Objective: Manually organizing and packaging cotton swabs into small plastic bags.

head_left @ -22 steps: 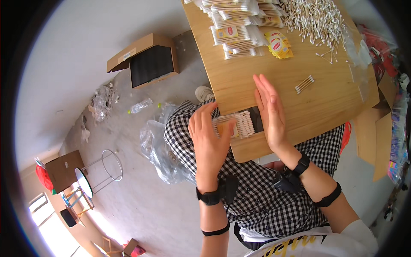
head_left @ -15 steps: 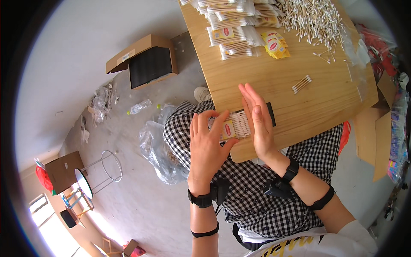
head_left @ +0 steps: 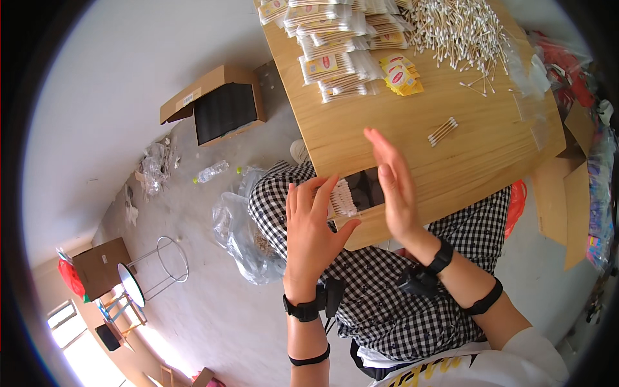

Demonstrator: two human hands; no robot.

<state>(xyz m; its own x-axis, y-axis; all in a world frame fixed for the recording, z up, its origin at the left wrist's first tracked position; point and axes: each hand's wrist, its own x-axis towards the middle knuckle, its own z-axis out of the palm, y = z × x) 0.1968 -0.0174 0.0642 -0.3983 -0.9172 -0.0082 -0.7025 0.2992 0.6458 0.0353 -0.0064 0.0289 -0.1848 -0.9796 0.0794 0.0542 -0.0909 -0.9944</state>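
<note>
A pack of cotton swabs (head_left: pixel 343 198) is at the table's near left edge, its white tips facing right. My left hand (head_left: pixel 311 222) curves round it, with the fingers on the far side and the thumb on the near side. Most of the pack's left part is hidden under that hand. To the right of the pack lies a black object (head_left: pixel 366 188) with rounded shapes on it; its kind is unclear. My right hand (head_left: pixel 396 190) stands on edge at that object's right end, fingers stretched, holding nothing and apart from the swabs.
Filled swab packs (head_left: pixel 335 64) are stacked at the far left of the table (head_left: pixel 480 155). Beside them are yellow cards (head_left: pixel 401 76) and a heap of loose swabs (head_left: pixel 458 32). A few swabs (head_left: pixel 443 131) lie mid-table. Cardboard boxes (head_left: pixel 229 106) stand on the floor.
The swab pack has shifted left with my left hand, away from my right palm. More of the black object shows between them. The whole view has shifted slightly.
</note>
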